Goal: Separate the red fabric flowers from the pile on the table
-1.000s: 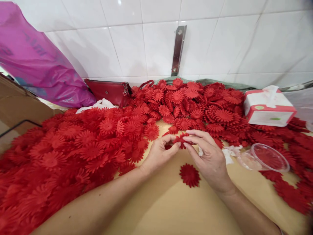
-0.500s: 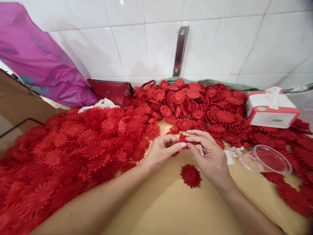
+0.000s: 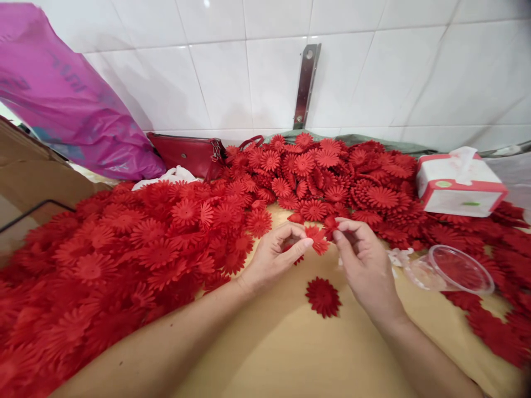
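Note:
Between thumb and fingers, my left hand (image 3: 279,249) pinches a red fabric flower piece (image 3: 317,240) with notched petals. My right hand (image 3: 365,260), also closed in a pinch, grips a second red flower piece (image 3: 331,226) just to the right of it. The two pieces are very close; I cannot tell whether they touch. Below the hands, a darker red flower piece (image 3: 323,297) lies flat on the tan table (image 3: 265,354). Part of another red piece shows under my left fingertips.
A big heap of red flower pieces (image 3: 153,254) spreads left and along the tiled wall. A tissue pack (image 3: 461,182) rests on the heap at right, with a clear plastic tub (image 3: 452,271) before it. A red purse (image 3: 186,155) and purple bag (image 3: 83,99) stand back left.
My hands have moved slightly apart, and the red pieces that were together between them now show as two, one in each hand. My right hand has shifted a little right.

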A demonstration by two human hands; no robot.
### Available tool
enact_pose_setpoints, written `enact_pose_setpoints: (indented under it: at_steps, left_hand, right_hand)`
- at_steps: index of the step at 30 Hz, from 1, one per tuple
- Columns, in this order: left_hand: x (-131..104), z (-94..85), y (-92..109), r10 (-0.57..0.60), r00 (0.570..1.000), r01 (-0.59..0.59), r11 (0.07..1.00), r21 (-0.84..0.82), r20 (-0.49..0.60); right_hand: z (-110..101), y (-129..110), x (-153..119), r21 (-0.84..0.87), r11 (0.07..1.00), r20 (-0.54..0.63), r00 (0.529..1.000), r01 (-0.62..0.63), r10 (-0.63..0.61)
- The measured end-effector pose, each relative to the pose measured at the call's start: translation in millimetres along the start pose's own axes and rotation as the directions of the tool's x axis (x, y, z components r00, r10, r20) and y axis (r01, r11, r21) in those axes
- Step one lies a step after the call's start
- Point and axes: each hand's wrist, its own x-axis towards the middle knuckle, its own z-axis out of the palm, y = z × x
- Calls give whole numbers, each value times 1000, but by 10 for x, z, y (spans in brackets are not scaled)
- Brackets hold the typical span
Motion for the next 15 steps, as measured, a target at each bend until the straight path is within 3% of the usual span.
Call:
enact_pose_setpoints:
  at_steps: [3, 6, 8, 10, 13, 15]
  left_hand:
    - [-3, 16, 20, 14, 996, -18, 999, -46, -87]
    - [19, 4, -8, -5, 967, 7, 1000, 6, -255]
    - [39, -27, -34, 79, 912, -10, 985, 170, -403]
    - [49, -62, -40, 247, 836, -39, 918, 395, -490]
    - [23, -75, 16, 416, 761, -13, 776, 631, -497]
    - [-19, -48, 78, 427, 787, -26, 745, 667, -446]
  right_hand:
    - [-41, 31, 44, 60, 998, -45, 998, -35, 37]
    - [-25, 13, 52, 88, 994, -53, 997, -59, 64]
    - [10, -20, 34, 80, 995, -46, 997, -59, 63]
    - [43, -47, 10, 94, 994, -30, 998, -54, 57]
    - [70, -64, -12, 146, 988, -24, 999, -43, 47]
    - [76, -74, -18, 166, 986, -25, 999, -22, 26]
